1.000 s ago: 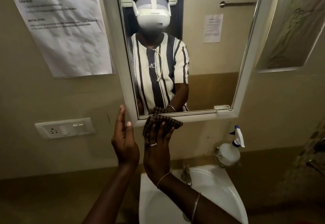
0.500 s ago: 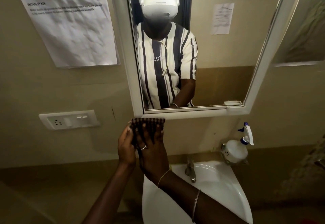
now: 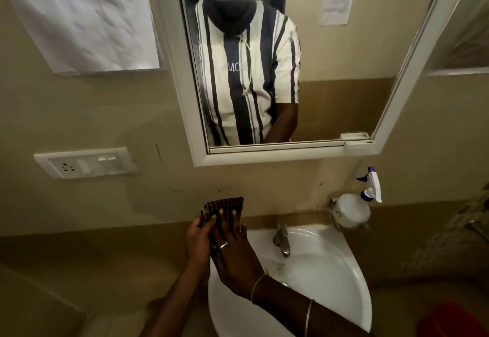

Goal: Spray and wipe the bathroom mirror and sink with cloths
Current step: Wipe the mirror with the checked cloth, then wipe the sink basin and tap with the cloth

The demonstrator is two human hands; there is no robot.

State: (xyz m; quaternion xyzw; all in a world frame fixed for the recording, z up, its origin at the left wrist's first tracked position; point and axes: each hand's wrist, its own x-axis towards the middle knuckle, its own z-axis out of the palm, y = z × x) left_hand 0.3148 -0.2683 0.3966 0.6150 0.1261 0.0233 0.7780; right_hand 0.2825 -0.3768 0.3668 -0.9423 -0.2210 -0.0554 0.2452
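Note:
A dark ribbed cloth is pressed flat between my two hands, above the left rim of the white corner sink. My left hand holds the cloth from the left side. My right hand, with a ring and bangles, lies flat over the cloth from the right. The white-framed mirror hangs on the wall above and reflects a person in a striped shirt. A white spray bottle with a blue and white trigger stands on the sink's back right corner.
A chrome tap rises at the back of the sink. A white socket plate is on the wall at the left, with a paper notice above it. Something red shows at the bottom right corner.
Both hands have come down with the cloth from the mirror's lower frame to just above the sink rim. My left hand, open a second ago, now holds the cloth. The view tilted down.

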